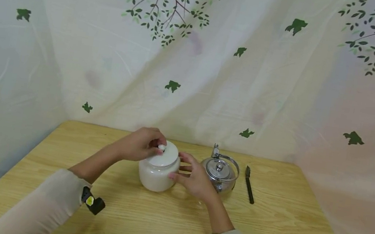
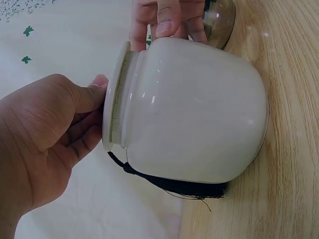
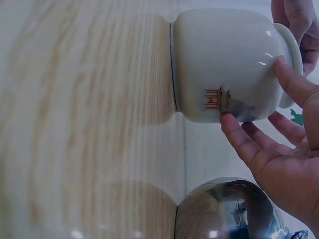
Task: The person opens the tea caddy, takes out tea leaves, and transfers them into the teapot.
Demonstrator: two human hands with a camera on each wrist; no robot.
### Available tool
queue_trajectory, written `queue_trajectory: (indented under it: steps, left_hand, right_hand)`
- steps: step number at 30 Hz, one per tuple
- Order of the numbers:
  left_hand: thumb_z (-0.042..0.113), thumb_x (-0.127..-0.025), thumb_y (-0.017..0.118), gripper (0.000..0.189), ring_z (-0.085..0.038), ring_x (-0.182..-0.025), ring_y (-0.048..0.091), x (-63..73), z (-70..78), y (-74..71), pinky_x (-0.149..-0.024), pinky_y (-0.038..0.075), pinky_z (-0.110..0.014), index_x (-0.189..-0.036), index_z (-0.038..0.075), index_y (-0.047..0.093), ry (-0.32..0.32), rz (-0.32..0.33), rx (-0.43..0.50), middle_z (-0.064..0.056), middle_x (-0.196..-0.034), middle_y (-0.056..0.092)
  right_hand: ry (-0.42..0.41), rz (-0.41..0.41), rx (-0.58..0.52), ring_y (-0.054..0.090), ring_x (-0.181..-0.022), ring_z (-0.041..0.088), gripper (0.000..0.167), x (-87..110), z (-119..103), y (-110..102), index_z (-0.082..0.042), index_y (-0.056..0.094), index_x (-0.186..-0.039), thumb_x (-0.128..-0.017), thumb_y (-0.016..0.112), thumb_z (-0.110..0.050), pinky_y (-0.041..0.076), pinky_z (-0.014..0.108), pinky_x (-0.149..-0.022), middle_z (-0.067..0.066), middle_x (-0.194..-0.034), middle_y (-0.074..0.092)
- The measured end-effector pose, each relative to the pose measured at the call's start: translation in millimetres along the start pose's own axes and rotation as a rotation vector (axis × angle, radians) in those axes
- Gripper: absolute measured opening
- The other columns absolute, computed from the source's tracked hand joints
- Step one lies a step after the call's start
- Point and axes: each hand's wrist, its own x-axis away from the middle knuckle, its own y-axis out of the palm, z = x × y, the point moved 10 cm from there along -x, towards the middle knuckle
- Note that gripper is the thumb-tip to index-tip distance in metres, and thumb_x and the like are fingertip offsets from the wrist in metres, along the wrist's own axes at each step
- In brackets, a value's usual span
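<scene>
A white ceramic jar (image 1: 157, 178) stands upright on the table, its round lid (image 1: 168, 156) at the mouth. My left hand (image 1: 139, 143) pinches the lid's small white knob (image 1: 162, 147) from the left. In the left wrist view a pale ring shows between the lid's rim and the jar's neck, and a black tassel (image 2: 182, 185) hangs down the jar's side. On the jar's right side rest the thumb and fingertips of my right hand (image 1: 196, 177), with the fingers spread. The right wrist view shows a small orange mark (image 3: 213, 99) on the jar near those fingertips.
Just right of the jar, partly behind my right hand, stands a shiny metal teapot (image 1: 219, 168) with an arched handle. Farther right lies a slim dark pen-like tool (image 1: 249, 185). A leaf-patterned cloth (image 1: 207, 108) hangs behind the wooden table (image 1: 288, 227).
</scene>
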Motion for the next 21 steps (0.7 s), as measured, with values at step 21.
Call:
queue_trajectory:
  steps: [21]
  left_hand:
    - [0.011,-0.097,0.071,0.010,-0.015,-0.082,0.055,-6.5,5.8,4.7,-0.073,0.050,-0.032,-0.105,0.005,0.071,0.037,-0.059,-0.200,-0.003,-0.095,0.062]
  right_hand:
    - [0.010,0.008,0.009,0.058,-0.126,0.034,0.072,-4.1,0.3,-0.8,-0.023,0.046,-0.152,-0.089,0.082,-0.031,0.053,0.042,-0.099,0.010,-0.145,0.051]
